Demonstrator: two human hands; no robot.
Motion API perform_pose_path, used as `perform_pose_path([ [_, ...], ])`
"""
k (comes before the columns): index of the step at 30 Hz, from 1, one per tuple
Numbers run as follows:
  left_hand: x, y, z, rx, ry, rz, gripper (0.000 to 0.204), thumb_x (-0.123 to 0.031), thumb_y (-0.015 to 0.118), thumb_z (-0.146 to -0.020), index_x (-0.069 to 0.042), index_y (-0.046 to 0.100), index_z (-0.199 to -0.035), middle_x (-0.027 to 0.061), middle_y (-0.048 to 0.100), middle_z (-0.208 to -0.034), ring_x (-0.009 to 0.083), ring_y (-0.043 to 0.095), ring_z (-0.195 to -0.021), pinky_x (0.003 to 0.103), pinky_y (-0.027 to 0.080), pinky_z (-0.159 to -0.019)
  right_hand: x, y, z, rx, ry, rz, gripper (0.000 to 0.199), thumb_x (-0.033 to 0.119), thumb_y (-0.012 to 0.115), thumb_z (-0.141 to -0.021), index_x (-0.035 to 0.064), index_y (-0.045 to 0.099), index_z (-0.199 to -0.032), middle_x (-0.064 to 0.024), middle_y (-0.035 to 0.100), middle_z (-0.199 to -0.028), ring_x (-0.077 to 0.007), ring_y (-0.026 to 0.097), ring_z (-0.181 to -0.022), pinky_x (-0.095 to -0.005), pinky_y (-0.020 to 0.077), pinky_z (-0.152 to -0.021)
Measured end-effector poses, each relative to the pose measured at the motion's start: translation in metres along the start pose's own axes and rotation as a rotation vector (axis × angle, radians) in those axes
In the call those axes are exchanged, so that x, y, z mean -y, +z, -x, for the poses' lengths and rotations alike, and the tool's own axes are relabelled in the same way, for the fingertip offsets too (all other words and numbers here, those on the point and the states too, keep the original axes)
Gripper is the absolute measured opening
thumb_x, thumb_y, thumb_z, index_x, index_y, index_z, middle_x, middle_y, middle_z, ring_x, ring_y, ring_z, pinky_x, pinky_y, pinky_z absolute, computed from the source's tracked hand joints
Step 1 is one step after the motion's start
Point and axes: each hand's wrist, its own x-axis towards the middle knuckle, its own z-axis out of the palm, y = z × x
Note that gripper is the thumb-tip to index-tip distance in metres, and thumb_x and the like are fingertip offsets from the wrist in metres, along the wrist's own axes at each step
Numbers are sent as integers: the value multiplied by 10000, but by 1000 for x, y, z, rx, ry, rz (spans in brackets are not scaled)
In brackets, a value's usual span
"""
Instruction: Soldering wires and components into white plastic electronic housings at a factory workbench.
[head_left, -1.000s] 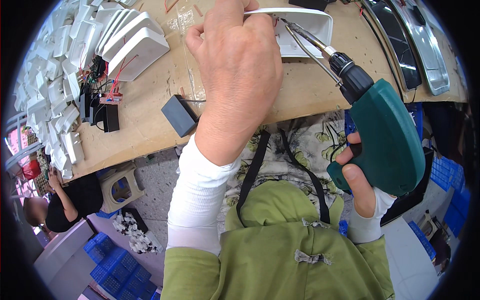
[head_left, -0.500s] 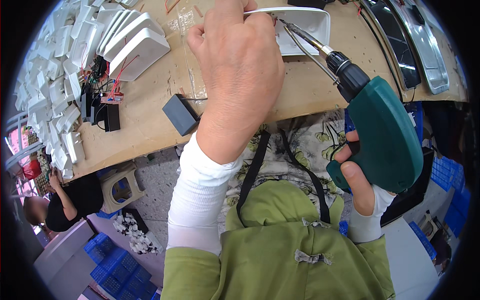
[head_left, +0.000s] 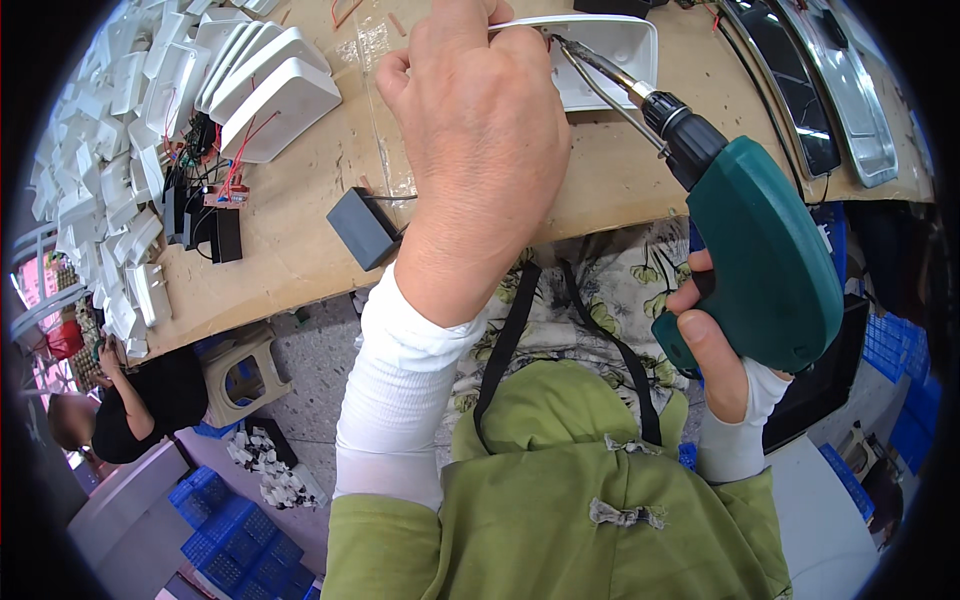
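My right hand is wrapped round the handle of a dark green soldering gun. The gun's hot tip and thin metal feed tube reach into a white plastic housing, an open shell on the bench. My left hand lies across the housing's left end, closed, with its fingers bent; the fingertips and whatever they pinch are hidden behind the hand. The soldering tip stands close beside my left fingers, at the housing's inner wall. A small black box with a thin black cable sits left of my left wrist.
Cardboard covers the bench. White shells stand in a row at left, beside a big pile of white parts and black boxes with wired red boards. Long glossy panels lie at right. A person sits at far left.
The soldering gun and my right hand have shifted slightly left and up, bringing the tip nearer my left fingers. My left hand has hardly moved.
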Motion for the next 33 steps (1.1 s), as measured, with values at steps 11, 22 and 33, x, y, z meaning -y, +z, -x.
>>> perform_pose_path([
  [11,1,1,0,-5,4,5,35,-24,555,-699,9,544,-703,128,506,-870,292,479,-835,389,330,-739,-1,-1,-1,0,-25,23,457,47,619,-705,-18,477,-1134,-112,551,-989,-153,566,-741,-285,459,-682],
  [22,1,1,0,-16,1,0,28,-19,548,-695,9,547,-695,126,509,-860,292,482,-825,383,332,-739,-2,-1,1,-9,-37,28,455,65,626,-703,-26,481,-1125,-113,554,-973,-153,569,-730,-283,458,-672],
  [33,1,2,1,-10,8,-18,35,-20,545,-705,14,552,-705,124,509,-868,285,479,-834,379,325,-746,-5,-2,1,-8,-16,25,467,79,631,-706,-19,476,-1135,-112,555,-979,-151,571,-733,-287,462,-669],
])
